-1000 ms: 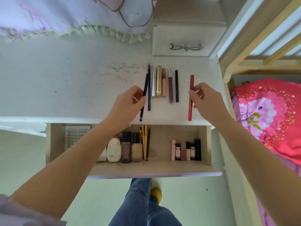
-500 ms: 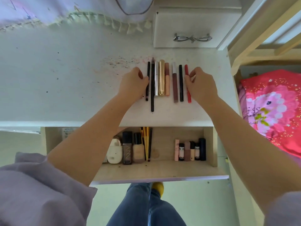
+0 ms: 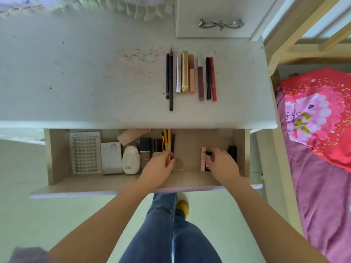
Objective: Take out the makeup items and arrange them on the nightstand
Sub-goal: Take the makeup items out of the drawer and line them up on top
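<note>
Both hands are inside the open drawer [image 3: 57, 158] in the lower middle of the frame, so I judge that the step in hand is to fetch more makeup. The left hand [image 3: 158, 168] has its fingers curled at the bottom ends of the yellow brushes [image 3: 167, 141], and seems to pinch them. The right hand [image 3: 222, 164] lies over the row of small lipsticks [image 3: 203, 158] at the right of the drawer with its fingers bent on them; I cannot tell if it already grips one. On the nightstand [image 3: 95, 73], in the upper middle of the frame, a row of pencils and tubes [image 3: 190, 76] lies side by side. The next move probably calls for a firm hold, then a lift clear of the drawer wall, and laying the pieces beside that row.
</note>
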Demonstrator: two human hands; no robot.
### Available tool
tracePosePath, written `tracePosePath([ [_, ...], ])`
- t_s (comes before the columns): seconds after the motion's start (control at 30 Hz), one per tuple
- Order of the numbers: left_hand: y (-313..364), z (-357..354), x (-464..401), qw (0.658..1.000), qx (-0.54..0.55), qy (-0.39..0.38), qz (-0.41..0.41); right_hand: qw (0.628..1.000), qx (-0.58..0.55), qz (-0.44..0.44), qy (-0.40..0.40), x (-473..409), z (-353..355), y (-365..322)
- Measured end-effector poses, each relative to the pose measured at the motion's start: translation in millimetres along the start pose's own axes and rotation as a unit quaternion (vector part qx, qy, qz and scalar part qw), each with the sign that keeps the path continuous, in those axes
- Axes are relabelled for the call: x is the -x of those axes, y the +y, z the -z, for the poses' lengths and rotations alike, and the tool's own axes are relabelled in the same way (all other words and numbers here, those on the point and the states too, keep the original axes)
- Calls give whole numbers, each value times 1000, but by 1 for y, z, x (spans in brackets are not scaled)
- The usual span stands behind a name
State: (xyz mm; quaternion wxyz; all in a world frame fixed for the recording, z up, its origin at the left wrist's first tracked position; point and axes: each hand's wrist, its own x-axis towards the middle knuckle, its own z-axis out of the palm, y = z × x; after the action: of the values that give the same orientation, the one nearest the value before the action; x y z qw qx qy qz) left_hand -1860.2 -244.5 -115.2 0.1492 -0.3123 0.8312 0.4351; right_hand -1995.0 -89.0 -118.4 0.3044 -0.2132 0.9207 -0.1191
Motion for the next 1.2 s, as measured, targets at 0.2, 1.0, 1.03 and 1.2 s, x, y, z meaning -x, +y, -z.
tracePosePath([
  [0.2,5,-14,-55,989,-134,56,32,989,142,30,11,-33,-13,-6],
  [1.0,77,131,-12,946,129,260,-147,944,-197,218,152,-30,151,-56],
  [1.03,82,144,-29,948,117,265,-134,943,-198,206,169,-45,162,-59],
  [1.2,83,163,-112,964,29,261,-34,972,-126,122,153,-110,174,-61],
])
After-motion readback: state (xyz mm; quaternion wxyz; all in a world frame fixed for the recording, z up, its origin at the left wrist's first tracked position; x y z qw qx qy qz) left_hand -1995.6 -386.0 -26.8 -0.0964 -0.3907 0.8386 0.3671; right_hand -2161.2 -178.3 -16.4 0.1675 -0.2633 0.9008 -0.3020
